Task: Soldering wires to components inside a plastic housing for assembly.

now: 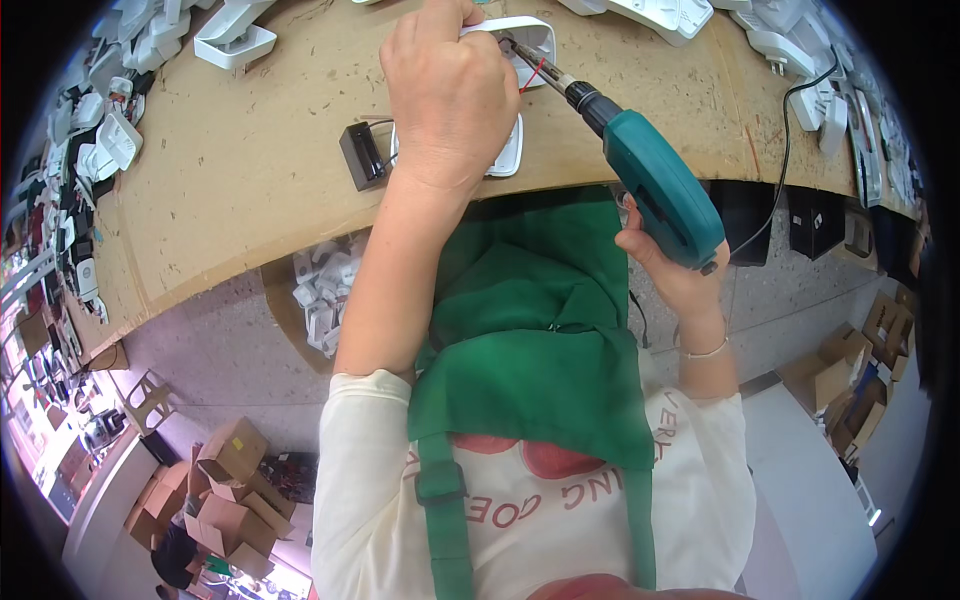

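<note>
Evidently unfinished: my right hand (678, 272) wraps the teal driver (660, 180), its tip inside the open white housing (546, 42), which my left hand (450, 90) pinches above the table (250, 130); the black box (362, 157) lies outside.

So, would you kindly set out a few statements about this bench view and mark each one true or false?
1. The right hand holds a teal power screwdriver with a black nose. True.
2. The power screwdriver's tip points away from the open white plastic housing. False: it points into it.
3. A thin red wire shows by the power screwdriver's bit. True.
4. The black rectangular plastic part lies to the right of the left hand. False: it lies to the left.
5. The person wears a blue apron. False: it is a green cloth apron.
</note>
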`<move>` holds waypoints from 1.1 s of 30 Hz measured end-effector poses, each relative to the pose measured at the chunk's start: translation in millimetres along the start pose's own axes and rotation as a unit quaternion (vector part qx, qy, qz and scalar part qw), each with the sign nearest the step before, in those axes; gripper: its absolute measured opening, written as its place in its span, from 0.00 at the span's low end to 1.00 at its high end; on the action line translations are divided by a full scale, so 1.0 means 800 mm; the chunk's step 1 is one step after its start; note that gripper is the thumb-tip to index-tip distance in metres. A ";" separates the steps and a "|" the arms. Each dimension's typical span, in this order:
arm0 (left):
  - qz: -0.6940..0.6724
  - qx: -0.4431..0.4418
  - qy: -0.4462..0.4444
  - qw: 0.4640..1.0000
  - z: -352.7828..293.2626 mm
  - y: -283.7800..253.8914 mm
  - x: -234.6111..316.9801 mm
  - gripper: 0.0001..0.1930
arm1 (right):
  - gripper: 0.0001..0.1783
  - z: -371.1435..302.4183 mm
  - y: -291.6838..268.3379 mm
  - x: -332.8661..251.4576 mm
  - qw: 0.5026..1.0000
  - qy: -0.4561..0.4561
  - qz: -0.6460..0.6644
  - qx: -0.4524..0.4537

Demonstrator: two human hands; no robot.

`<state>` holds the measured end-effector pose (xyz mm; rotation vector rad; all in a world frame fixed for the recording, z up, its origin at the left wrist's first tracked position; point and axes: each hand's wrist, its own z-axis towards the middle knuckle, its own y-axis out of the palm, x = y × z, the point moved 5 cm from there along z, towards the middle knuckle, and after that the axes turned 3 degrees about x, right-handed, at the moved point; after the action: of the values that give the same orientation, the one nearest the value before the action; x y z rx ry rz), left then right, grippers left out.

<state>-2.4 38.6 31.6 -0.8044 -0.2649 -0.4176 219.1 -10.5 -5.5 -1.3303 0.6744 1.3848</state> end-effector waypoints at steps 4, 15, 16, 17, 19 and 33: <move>0.003 0.008 0.010 1.000 0.000 0.000 0.000 0.03 | 0.38 -0.001 -0.002 -0.002 1.000 0.006 0.000 0.000; 0.012 0.003 0.006 1.000 -0.005 0.000 -0.006 0.04 | 0.40 -0.009 -0.039 -0.024 0.987 0.034 0.102 0.117; 0.010 0.003 0.002 1.000 -0.007 -0.001 -0.009 0.04 | 0.41 -0.007 -0.044 -0.029 0.986 0.031 0.103 0.125; 0.009 0.003 -0.002 1.000 -0.008 -0.001 -0.011 0.04 | 0.42 -0.004 -0.048 -0.034 0.985 0.028 0.104 0.133; 0.001 0.006 0.000 1.000 -0.007 0.002 -0.009 0.04 | 0.44 -0.005 -0.063 -0.041 0.982 0.023 0.114 0.151; 0.021 0.015 0.023 0.999 -0.028 0.004 -0.014 0.04 | 0.45 -0.028 -0.130 -0.027 0.935 -0.085 0.334 0.086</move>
<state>-9.2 26.8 10.0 -0.7692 -0.2102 -0.3916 319.0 -7.0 36.4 -0.8489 1.1658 1.8979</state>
